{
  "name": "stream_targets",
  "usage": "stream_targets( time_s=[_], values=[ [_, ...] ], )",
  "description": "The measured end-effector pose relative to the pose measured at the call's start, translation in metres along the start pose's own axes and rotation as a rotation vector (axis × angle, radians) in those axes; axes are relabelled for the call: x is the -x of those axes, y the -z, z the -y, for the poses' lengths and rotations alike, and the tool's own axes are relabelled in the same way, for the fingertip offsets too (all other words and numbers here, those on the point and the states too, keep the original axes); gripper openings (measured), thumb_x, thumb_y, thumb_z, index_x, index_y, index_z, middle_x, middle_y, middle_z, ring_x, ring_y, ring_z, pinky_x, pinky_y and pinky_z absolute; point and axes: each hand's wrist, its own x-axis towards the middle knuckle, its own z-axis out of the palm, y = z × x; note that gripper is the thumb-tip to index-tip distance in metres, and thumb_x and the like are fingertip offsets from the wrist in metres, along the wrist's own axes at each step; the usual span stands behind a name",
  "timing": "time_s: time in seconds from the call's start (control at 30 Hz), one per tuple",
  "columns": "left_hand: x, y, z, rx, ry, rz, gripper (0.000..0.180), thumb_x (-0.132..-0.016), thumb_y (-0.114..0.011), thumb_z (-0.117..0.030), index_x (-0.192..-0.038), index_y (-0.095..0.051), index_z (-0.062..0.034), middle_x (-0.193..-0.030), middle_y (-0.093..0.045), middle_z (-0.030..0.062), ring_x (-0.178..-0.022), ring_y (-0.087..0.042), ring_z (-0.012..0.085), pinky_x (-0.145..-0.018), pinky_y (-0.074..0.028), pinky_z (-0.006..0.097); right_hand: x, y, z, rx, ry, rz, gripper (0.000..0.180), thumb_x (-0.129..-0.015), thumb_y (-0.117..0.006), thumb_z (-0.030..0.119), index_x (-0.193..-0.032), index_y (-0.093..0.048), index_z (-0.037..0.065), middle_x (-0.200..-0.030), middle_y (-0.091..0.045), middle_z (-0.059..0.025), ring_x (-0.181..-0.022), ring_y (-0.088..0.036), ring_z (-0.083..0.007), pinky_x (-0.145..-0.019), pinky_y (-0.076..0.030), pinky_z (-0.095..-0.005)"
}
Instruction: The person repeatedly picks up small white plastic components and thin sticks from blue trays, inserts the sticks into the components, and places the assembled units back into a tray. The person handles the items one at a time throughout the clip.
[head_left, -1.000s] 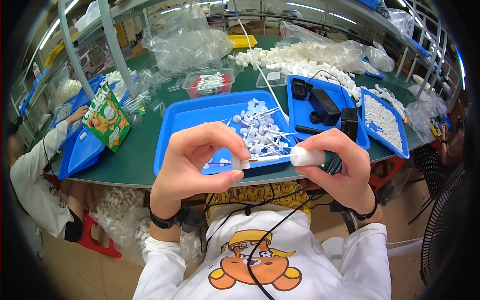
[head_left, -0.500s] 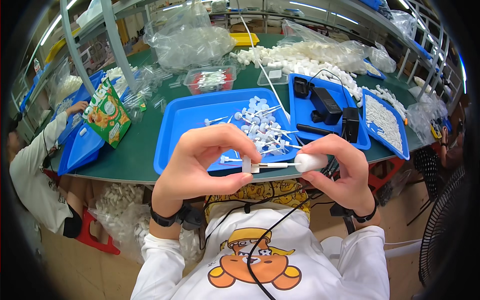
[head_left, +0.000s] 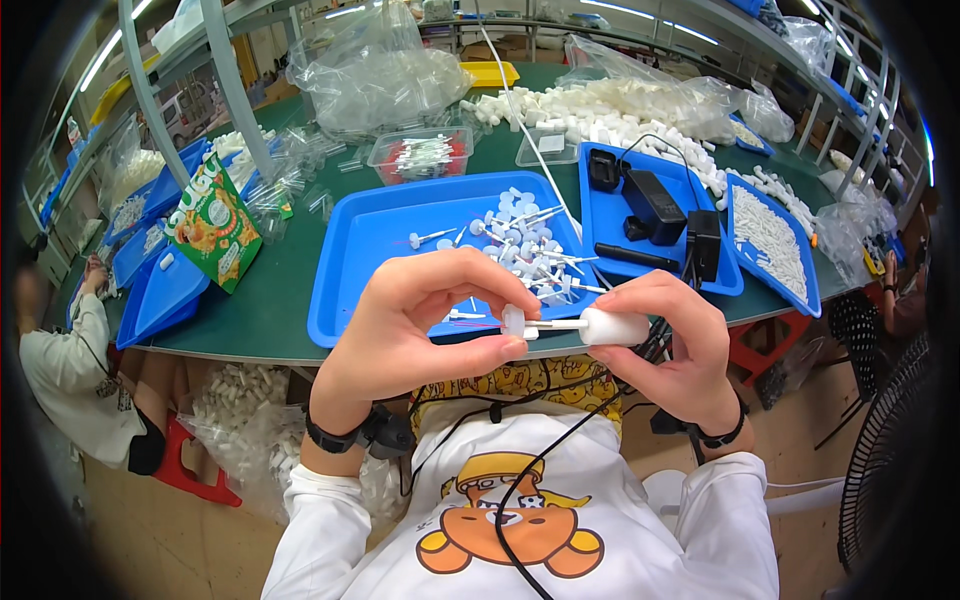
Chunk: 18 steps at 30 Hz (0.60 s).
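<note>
Pinching a disc-headed stem (head_left: 545, 325) and a white cylinder (head_left: 614, 327) in line, over the near side of a green table (head_left: 275, 315).

Thumb and fingers of the left hand (head_left: 400, 318) grip the stem by its translucent disc (head_left: 513, 320); the right hand (head_left: 697, 348) grasps the cylinder between thumb and fingers, with the stem's thin white rod (head_left: 566, 324) reaching its facing end. Whether the tip sits inside the cylinder or only meets its face, I cannot tell at this size. Both pieces are held roughly level before a blue tray (head_left: 360, 220), where similar disc-headed parts (head_left: 525, 235) lie heaped toward the right. Beside it, a second blue tray (head_left: 602, 216) carries black power adapters (head_left: 655, 205); behind, a clear plastic tub (head_left: 462, 164) holds thin white sticks (head_left: 424, 157).
</note>
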Motion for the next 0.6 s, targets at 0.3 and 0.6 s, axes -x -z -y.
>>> stream_targets(
  time_s=[0.3, 0.6],
  values=[
    [0.0005, -0.0015, 0.0007, -0.036, -0.031, 0.012, 0.027, -0.067, -0.070, 0.008, -0.092, -0.060, 0.0053, -0.091, -0.061, 0.0149, -0.090, -0.060, 0.0229, -0.082, -0.047, 0.033, 0.0019, -0.0016, -0.0008, -0.070, -0.025, -0.026, 0.034, -0.065, -0.074, -0.002, -0.097, -0.061, 0.001, -0.090, -0.064, -0.0103, -0.081, -0.061, -0.0212, -0.069, -0.050, -0.0291],
    [-0.0008, -0.0050, 0.0036, 0.017, -0.013, 0.025, 0.026, -0.067, -0.070, 0.008, -0.091, -0.061, 0.0055, -0.090, -0.062, 0.0150, -0.090, -0.060, 0.0232, -0.082, -0.047, 0.033, 0.0042, -0.0070, -0.0042, -0.179, -0.024, -0.109, 0.034, -0.064, -0.072, -0.009, -0.094, -0.061, 0.003, -0.094, -0.062, -0.0103, -0.085, -0.061, -0.0202, -0.071, -0.051, -0.0285]
  ],
)
